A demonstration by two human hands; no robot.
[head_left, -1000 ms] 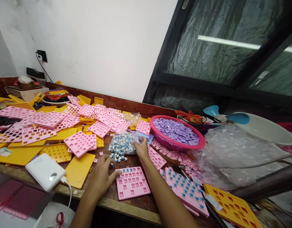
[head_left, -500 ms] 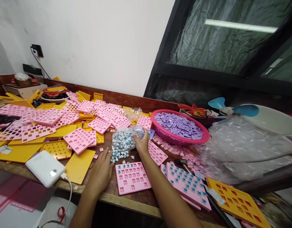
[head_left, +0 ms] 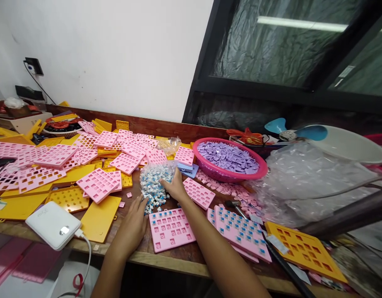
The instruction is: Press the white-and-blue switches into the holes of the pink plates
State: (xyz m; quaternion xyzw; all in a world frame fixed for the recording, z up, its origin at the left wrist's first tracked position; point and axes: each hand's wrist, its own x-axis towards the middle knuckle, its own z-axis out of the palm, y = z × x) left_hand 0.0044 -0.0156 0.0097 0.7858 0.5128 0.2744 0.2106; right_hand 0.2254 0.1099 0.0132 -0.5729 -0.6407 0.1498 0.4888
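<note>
A clear plastic bag full of small white-and-blue pieces lies mid-table, with loose pieces spilling from its near side. My right hand grips the bag's right side, thumb over the front and fingers toward the back. Flat on the table to the left, my left hand has its fingers stretched out, tips at the edge of the spilled pieces. Just in front of the pile is a pink plate with square holes; a few blue-and-white pieces sit in its far left holes. My right forearm covers its right edge.
To the right, a stacked pink plate carries several blue-topped pieces. Behind stands a pink basket of purple tiles. A white power bank, yellow panels and many pink plates crowd the left. A hammer lies at right.
My right hand has shifted left against the bag, and the bag now stands more bunched up. My left hand stays in nearly the same place. The view has turned slightly.
</note>
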